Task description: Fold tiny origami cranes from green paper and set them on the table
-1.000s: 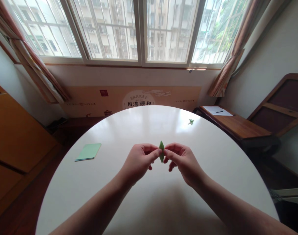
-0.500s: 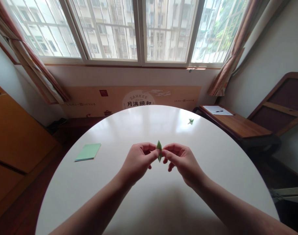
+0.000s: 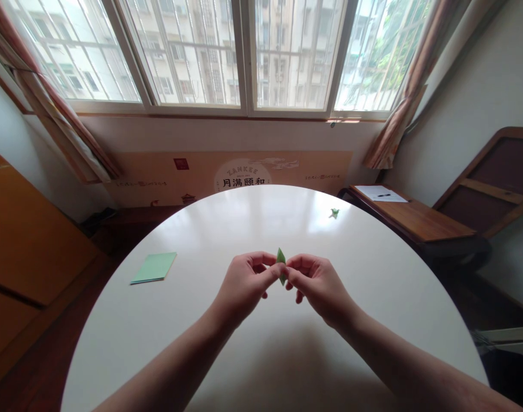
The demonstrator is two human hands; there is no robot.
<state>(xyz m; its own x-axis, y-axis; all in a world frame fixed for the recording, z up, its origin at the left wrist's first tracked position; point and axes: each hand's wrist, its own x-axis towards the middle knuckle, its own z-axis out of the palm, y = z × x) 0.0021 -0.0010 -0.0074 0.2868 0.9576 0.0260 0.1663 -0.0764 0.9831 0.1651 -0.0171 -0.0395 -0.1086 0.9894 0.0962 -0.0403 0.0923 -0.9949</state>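
A small folded piece of green paper (image 3: 280, 257), narrow and pointed at top and bottom, is held upright above the white round table (image 3: 227, 223). My left hand (image 3: 253, 280) pinches it from the left between thumb and fingers. From the right, my right hand (image 3: 310, 278) grips its other side, with thumb and fingertips closed at the paper. The two thumbs nearly meet at its middle and cover part of the folds.
A stack of square green paper (image 3: 154, 268) lies at the table's left. Toward the back right sits a small green folded paper figure (image 3: 334, 213). Beyond the table's right edge stands a wooden bench (image 3: 437, 220) with a white sheet (image 3: 379, 193) and a pen on it.
The left thumb has shifted slightly right across the folded paper, and the right hand has drawn in a little toward it. Both hands keep their hold.
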